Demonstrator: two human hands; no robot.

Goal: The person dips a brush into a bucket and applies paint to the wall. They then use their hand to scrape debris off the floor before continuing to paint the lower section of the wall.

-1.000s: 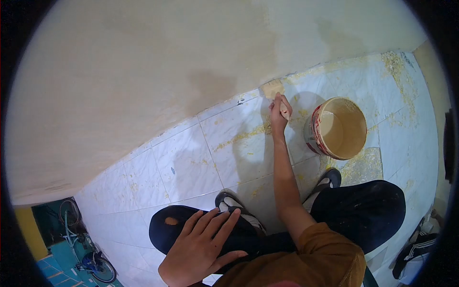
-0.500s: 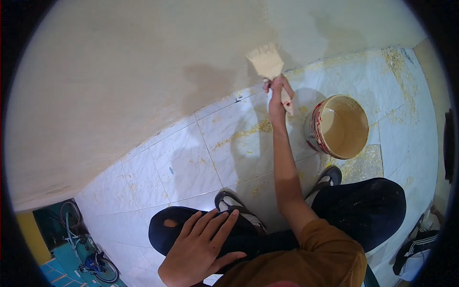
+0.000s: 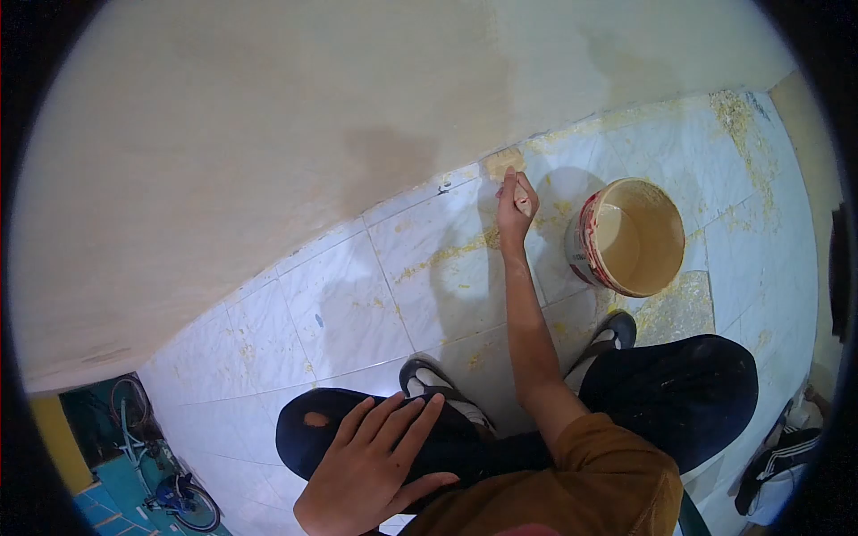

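My right hand (image 3: 516,204) is wrapped round the handle of a wide paintbrush (image 3: 504,162). The bristle end, coated in cream paint, is right at the foot of the wall (image 3: 295,116), where it meets the tiled floor. To the right of that hand stands a paint bucket (image 3: 639,237), its rim and inside smeared with cream paint and some paint in the bottom. Over my left knee, my left hand (image 3: 371,464) lies with fingers spread, holding nothing.
White marbled floor tiles (image 3: 335,317) carry yellowish paint spatters. My shoes (image 3: 429,380) stand below the bucket and the wall. A bicycle (image 3: 165,473) is at the lower left, and a dark cloth with white stripes (image 3: 773,464) lies at the lower right.
My right hand has brought the brush down from the wall's lower face to its bottom edge, the bristles now lower in view. The left hand stays on the knee.
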